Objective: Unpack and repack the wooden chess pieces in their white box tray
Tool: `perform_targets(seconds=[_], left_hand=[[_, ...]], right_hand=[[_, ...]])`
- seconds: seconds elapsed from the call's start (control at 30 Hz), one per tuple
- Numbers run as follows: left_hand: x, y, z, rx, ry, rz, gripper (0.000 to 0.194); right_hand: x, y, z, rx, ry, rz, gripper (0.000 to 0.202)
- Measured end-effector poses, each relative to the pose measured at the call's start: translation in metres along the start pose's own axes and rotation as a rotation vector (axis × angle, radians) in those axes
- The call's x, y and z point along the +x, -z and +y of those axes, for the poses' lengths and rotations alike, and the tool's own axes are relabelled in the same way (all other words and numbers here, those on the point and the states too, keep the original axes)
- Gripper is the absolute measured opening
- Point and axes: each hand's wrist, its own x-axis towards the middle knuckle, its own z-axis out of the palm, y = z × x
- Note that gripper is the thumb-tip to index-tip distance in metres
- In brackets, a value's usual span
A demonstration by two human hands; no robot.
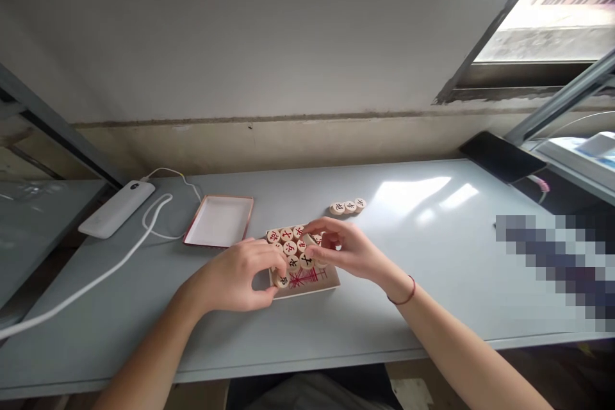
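Note:
A shallow box (331, 282) sits on the desk, with rows of round wooden Chinese chess pieces (289, 248) marked in red and black. Its near part shows a bare floor with a red printed pattern. My left hand (240, 275) pinches a black-marked piece (282, 281) between thumb and fingers at the box's near left corner. Over the right side of the box, my right hand (343, 246) is closed around a piece seen edge-on, its marking hidden. That hand covers some pieces in the box. Beyond the box, several more pieces (350, 207) lie in a short row.
An upturned box lid (221, 221) lies to the left, beside a white power bank (118, 208) with a white cable (110, 275). A black tablet-like slab (502, 157) lies at the far right. Wall (269, 141) and metal posts bound the desk (408, 307).

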Motion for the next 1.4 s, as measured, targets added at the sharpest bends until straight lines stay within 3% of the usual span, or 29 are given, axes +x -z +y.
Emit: perform_targets(seconds=[0.33, 0.67, 0.97, 1.07, 1.27, 1.4], left_hand=[[0.004, -0.013, -0.002, -0.044, -0.014, -0.103, 0.023], [0.002, -0.01, -0.003, 0.104, 0.016, -0.051, 0.043], [0.003, -0.011, -0.002, 0.172, -0.004, -0.073, 0.033], [0.003, -0.009, -0.004, 0.153, 0.019, -0.032, 0.027], [0.003, -0.003, -0.013, 0.202, 0.152, 0.134, 0.023], [0.004, -0.006, -0.018, 0.228, 0.157, 0.174, 0.026]], right_hand=[[-0.005, -0.001, -0.002, -0.099, 0.056, -0.025, 0.029], [-0.007, -0.007, -0.012, -0.271, 0.243, -0.009, 0.02], [-0.007, -0.013, -0.012, -0.345, 0.328, -0.016, 0.016], [-0.008, -0.018, -0.009, -0.394, 0.38, 0.01, 0.015], [-0.009, -0.036, -0.002, -0.655, 0.62, -0.025, 0.02], [-0.01, -0.049, 0.001, -0.803, 0.647, -0.067, 0.023]])
